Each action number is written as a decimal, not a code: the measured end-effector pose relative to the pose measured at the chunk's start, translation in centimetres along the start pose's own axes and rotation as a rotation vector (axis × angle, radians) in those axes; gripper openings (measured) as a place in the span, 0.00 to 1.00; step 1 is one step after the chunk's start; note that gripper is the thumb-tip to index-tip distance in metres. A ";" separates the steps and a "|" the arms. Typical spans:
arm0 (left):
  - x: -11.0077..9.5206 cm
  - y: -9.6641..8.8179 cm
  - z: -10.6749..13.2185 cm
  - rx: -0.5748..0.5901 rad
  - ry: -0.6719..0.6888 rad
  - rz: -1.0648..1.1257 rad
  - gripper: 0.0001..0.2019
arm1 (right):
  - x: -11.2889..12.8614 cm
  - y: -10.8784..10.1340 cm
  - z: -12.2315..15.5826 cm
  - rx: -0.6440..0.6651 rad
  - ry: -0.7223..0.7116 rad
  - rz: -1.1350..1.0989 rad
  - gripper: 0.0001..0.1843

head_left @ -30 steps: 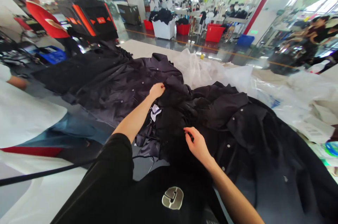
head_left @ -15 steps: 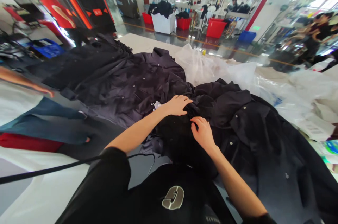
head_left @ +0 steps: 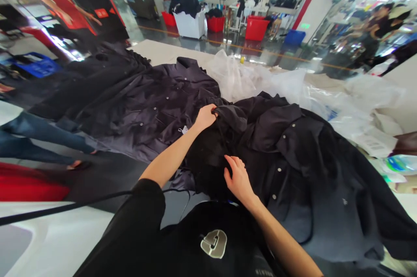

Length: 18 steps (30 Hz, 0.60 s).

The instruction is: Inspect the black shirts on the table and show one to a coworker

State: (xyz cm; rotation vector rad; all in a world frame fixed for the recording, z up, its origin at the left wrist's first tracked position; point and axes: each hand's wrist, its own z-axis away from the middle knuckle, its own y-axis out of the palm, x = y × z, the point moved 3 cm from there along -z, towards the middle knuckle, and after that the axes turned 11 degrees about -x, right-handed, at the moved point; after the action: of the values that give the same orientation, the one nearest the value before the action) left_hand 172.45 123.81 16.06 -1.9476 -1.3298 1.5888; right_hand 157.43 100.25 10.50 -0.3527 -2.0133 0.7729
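Note:
A heap of dark garments with small pale snap buttons point(head_left: 280, 146) covers the table in front of me. My left hand point(head_left: 206, 117) is closed on a fold of the black cloth at the top of the bunched middle piece point(head_left: 211, 155). My right hand point(head_left: 238, 178) lies on that same piece lower down, fingers bent and pressing into the fabric. A small white tag point(head_left: 183, 130) shows beside my left wrist. A second dark buttoned garment point(head_left: 146, 103) lies spread out to the left.
Crumpled clear plastic bags point(head_left: 260, 81) and printed paper sheets point(head_left: 374, 142) lie at the back and right of the table. A person in jeans point(head_left: 35, 133) is close on my left, another in red point(head_left: 61, 7) farther back. Red and white bins point(head_left: 254, 29) stand on the floor beyond.
My left hand went from lying flat on the pile to gripping a fold farther up. My right hand slid down toward me. The person on the left shifted.

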 end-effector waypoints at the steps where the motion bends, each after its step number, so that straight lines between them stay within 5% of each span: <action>1: 0.5 -0.5 0.3 -0.021 -0.005 0.048 0.12 | 0.2 -0.6 -0.2 -0.004 0.036 -0.030 0.21; 6: 0.8 -2.9 4.7 -0.216 0.163 0.197 0.09 | 0.4 -5.0 -1.2 -0.092 0.272 -0.257 0.14; 9: 0.0 -3.4 9.3 -0.128 0.373 0.119 0.06 | -0.4 -7.8 -0.9 -0.089 0.476 -0.416 0.18; 11: -0.2 -3.2 12.3 -0.034 0.442 0.110 0.08 | -1.1 -8.8 -0.6 0.073 0.527 -0.387 0.21; 14: -0.1 -3.1 15.4 0.000 0.477 0.147 0.14 | -2.2 -9.2 -0.9 0.325 0.403 -0.116 0.20; 18: -0.1 -4.1 18.0 -0.023 0.432 0.199 0.20 | -1.8 -8.7 -2.9 0.192 0.120 0.121 0.19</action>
State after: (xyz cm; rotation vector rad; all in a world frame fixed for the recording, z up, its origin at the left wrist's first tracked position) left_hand 154.67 120.32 12.82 -2.3268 -1.0085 1.1335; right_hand 161.27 93.83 16.03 -0.4022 -1.8017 0.9888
